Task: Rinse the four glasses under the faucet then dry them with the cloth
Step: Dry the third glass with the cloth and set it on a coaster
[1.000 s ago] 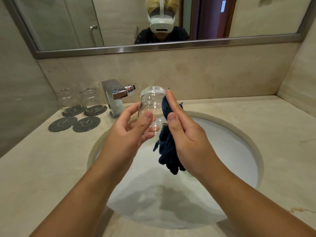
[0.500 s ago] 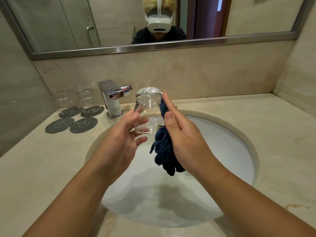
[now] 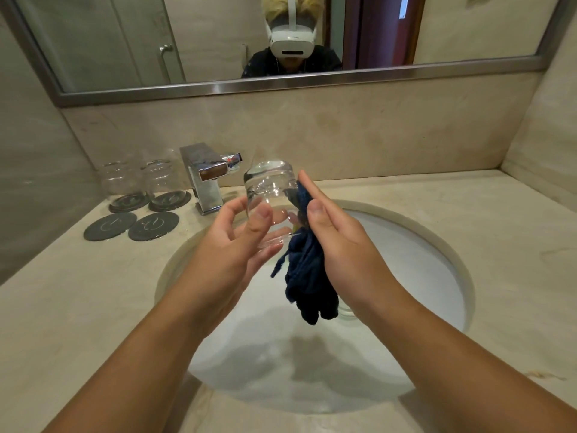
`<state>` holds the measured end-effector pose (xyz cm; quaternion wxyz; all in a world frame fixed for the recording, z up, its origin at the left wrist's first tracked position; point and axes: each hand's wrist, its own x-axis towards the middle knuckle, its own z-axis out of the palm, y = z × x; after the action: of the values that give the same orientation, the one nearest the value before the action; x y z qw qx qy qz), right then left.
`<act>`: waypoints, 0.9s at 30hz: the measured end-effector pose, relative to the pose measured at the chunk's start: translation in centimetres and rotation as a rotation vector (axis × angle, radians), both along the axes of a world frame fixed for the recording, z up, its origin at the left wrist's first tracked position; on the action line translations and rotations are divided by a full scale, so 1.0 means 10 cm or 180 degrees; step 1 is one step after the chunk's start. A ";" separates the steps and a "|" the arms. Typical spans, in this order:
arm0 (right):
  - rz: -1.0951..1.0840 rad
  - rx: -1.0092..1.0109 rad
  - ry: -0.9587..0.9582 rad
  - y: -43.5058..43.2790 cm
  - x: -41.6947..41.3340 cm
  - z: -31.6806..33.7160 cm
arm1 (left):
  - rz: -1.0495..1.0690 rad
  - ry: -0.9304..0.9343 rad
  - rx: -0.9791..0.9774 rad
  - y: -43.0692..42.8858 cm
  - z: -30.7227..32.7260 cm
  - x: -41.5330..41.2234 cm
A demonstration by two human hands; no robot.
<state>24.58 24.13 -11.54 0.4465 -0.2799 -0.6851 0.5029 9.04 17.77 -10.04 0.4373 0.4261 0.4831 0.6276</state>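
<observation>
"Over the sink [image 3: 406,260], what did each hand have hold of?"

"The left hand [image 3: 232,254] gripped a glass [image 3: 270,189], thumb on the near wall, fingers curled round the far side and showing through it. The right hand [image 3: 340,245] was flat, fingers straight and together, pressing a blue cloth [image 3: 307,276] against the glass's right side."

"How did the glass sit?"

"Base up, mouth down, slightly tilted, held above the bowl between the two hands. The cloth's loose end hung below the right palm, over the bowl. Whether any hidden finger also pinched it could not be told."

"And beyond the hands?"

"Just behind and to the left stood the faucet [image 3: 206,182], square and chrome, its spout pointing toward the glass, near it but apart. Left of the faucet, a second glass [image 3: 125,181] and a third glass [image 3: 160,178] stood on dark coasters [image 3: 170,200] close to the wall. Two bare coasters [image 3: 110,226] lay in front of them on the counter [image 3: 468,220]."

"Anything above?"

"A mirror [image 3: 109,42] ran along the wall in a metal frame. It showed the person in a white headset [image 3: 292,42] and a dark top."
</observation>
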 end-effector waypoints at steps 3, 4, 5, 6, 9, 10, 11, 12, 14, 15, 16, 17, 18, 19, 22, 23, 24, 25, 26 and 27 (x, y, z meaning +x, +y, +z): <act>-0.0104 0.0086 -0.0178 -0.01 0.01 -0.01 | 0.0081 0.0187 -0.0174 0.02 -0.03 0.01; -0.0133 0.0153 -0.0263 -0.03 0.01 0.00 | 0.0114 0.0231 -0.0186 0.02 -0.04 0.00; -0.0158 0.0243 -0.0348 -0.05 0.01 0.02 | 0.0155 0.0296 -0.0165 0.02 -0.04 -0.01; -0.0176 0.0352 -0.0419 -0.07 0.01 0.03 | 0.0183 0.0365 -0.0128 0.02 -0.05 -0.02; -0.0149 0.0482 -0.0438 -0.11 0.00 0.04 | 0.0260 0.0546 0.0009 0.00 -0.05 -0.03; -0.0133 0.0430 -0.0398 -0.09 0.00 0.04 | 0.0287 0.0535 0.0045 -0.01 -0.05 -0.04; -0.0106 0.0349 -0.0343 -0.08 0.00 0.04 | 0.0297 0.0487 0.0088 -0.01 -0.05 -0.05; -0.0084 0.0271 -0.0262 -0.07 0.00 0.04 | 0.0274 0.0413 0.0133 -0.01 -0.04 -0.05; 0.0004 0.0114 -0.0065 -0.06 0.02 0.07 | 0.0169 0.0251 0.0176 -0.01 -0.02 -0.04; 0.0052 0.0031 0.0021 -0.06 0.03 0.08 | 0.0151 0.0112 0.0172 0.00 -0.02 -0.03; 0.0080 -0.0035 0.0065 -0.06 0.03 0.08 | 0.0138 0.0010 0.0135 0.00 -0.01 -0.02; 0.0078 -0.0067 0.0056 -0.05 0.03 0.08 | 0.0128 -0.0033 0.0082 0.00 -0.01 -0.01; 0.0051 -0.0064 0.0001 -0.05 0.02 0.07 | 0.0129 -0.0054 0.0016 0.01 -0.01 0.00; 0.0008 -0.0033 -0.0059 -0.04 0.02 0.06 | 0.0153 -0.0020 -0.0054 0.01 -0.01 0.02; -0.0115 0.0131 -0.0214 -0.07 0.01 0.05 | 0.0283 0.0238 -0.0140 0.03 -0.04 0.02; -0.0128 0.0235 -0.0265 -0.10 0.01 0.06 | 0.0304 0.0314 -0.0118 0.03 -0.05 0.02; -0.0129 0.0334 -0.0313 -0.12 0.00 0.06 | 0.0315 0.0388 -0.0086 0.03 -0.05 0.01; -0.0126 0.0398 -0.0356 -0.14 0.00 0.06 | 0.0338 0.0449 -0.0048 0.03 -0.05 0.00; -0.0122 0.0419 -0.0393 -0.14 -0.01 0.05 | 0.0372 0.0483 -0.0019 0.02 -0.04 -0.01; -0.0119 0.0404 -0.0418 -0.13 -0.02 0.05 | 0.0399 0.0504 0.0008 0.01 -0.04 -0.02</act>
<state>24.41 22.83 -11.06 0.4269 -0.2961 -0.7380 0.4306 8.85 17.86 -10.42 0.3570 0.4439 0.5410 0.6187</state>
